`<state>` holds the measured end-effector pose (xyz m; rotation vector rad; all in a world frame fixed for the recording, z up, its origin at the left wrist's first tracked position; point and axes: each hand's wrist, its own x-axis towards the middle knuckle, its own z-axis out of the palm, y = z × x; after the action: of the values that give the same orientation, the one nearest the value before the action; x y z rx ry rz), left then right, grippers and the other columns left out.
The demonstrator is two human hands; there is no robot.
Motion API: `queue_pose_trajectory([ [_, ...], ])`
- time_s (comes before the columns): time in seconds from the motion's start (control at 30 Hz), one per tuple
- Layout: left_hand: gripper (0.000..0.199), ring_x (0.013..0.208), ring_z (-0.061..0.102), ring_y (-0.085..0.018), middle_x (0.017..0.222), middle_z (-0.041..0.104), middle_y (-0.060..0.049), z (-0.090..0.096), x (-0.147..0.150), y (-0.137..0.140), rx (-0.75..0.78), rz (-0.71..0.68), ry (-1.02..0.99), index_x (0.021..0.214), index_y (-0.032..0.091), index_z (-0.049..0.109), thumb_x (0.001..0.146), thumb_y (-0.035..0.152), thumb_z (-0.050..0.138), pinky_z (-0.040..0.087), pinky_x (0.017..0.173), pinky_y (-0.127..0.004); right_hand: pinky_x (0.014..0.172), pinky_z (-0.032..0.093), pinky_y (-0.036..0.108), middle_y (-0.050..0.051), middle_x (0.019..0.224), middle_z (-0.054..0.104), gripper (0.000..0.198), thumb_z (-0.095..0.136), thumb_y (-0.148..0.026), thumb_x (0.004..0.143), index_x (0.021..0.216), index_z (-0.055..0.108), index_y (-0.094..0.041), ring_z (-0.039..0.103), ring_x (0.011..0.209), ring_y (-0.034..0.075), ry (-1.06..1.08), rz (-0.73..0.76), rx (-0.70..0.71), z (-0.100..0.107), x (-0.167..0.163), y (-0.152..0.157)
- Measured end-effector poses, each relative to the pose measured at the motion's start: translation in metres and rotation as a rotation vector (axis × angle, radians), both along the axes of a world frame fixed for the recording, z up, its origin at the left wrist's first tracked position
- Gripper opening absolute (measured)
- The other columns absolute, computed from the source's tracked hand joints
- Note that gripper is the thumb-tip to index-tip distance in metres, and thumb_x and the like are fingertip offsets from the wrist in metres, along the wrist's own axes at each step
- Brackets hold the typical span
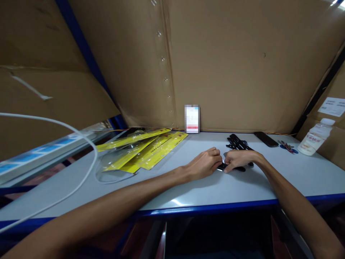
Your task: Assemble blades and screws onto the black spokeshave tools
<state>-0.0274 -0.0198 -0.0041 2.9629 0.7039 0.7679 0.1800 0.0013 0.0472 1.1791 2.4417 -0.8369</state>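
Observation:
My left hand (207,163) is closed, its fingers curled round one end of a slim black tool (221,167) with a shiny silvery edge. Close beside it, my right hand (238,158) is bent down over the same tool, thumb and fingers closed on it. Both hands rest low over the table. A black handle-like end (239,169) sticks out under my right palm; whether it belongs to the held tool I cannot tell. Just behind my right hand lies a pile of several black-handled tools (237,141), partly hidden by it. My fingers hide most of the held tool.
Yellow cards with clear plastic packaging (159,151) lie on the grey table (188,194) at left. A lit phone (192,120) leans on the cardboard wall (229,72). Rightward are a dark phone (266,139), keys (288,146) and a bottle (314,140). A white cable (94,154) loops at left.

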Motion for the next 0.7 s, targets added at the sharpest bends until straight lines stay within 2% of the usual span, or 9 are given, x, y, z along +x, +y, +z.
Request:
queue_pose_trajectory([
  [0.17,0.020,0.092,0.059,-0.021,0.094,0.065,-0.008,-0.0019,0.0006,0.0015,-0.029,0.042,-0.018,0.104,0.014,0.064,0.098,0.009,0.046,0.052,0.082,-0.033,0.054,0.027,0.029,-0.005,0.052,0.043,0.035,0.063,-0.046,0.080,0.062,0.047,-0.020,0.040,0.054,0.013,0.011,-0.011,-0.007,0.0021,-0.0018,-0.0026],
  [0.47,0.028,0.084,0.057,-0.020,0.084,0.060,-0.006,-0.0041,-0.0013,0.0046,-0.036,0.062,-0.012,0.095,0.016,0.071,0.098,0.009,0.045,0.048,0.073,-0.030,0.054,0.029,0.028,-0.004,0.052,0.046,0.034,0.064,-0.044,0.082,0.063,0.048,-0.020,0.042,0.053,0.013,0.004,-0.018,-0.029,-0.0002,-0.0007,-0.0009],
  [0.57,0.026,0.087,0.058,-0.020,0.087,0.062,-0.007,-0.0040,-0.0009,0.0033,-0.038,0.015,-0.016,0.098,0.015,0.071,0.095,0.007,0.046,0.049,0.078,-0.031,0.054,0.029,0.029,-0.004,0.052,0.045,0.035,0.064,-0.043,0.081,0.062,0.048,-0.020,0.041,0.054,0.013,0.016,-0.019,-0.023,0.0008,-0.0007,-0.0021],
  [0.7,0.019,0.092,0.058,-0.021,0.095,0.064,-0.009,-0.0042,0.0000,0.0020,-0.007,-0.015,-0.032,0.096,0.015,0.069,0.098,0.015,0.051,0.051,0.082,-0.033,0.054,0.027,0.029,-0.005,0.052,0.044,0.036,0.066,-0.042,0.081,0.061,0.046,-0.021,0.039,0.054,0.012,0.026,-0.019,-0.014,0.0008,-0.0005,-0.0020],
])
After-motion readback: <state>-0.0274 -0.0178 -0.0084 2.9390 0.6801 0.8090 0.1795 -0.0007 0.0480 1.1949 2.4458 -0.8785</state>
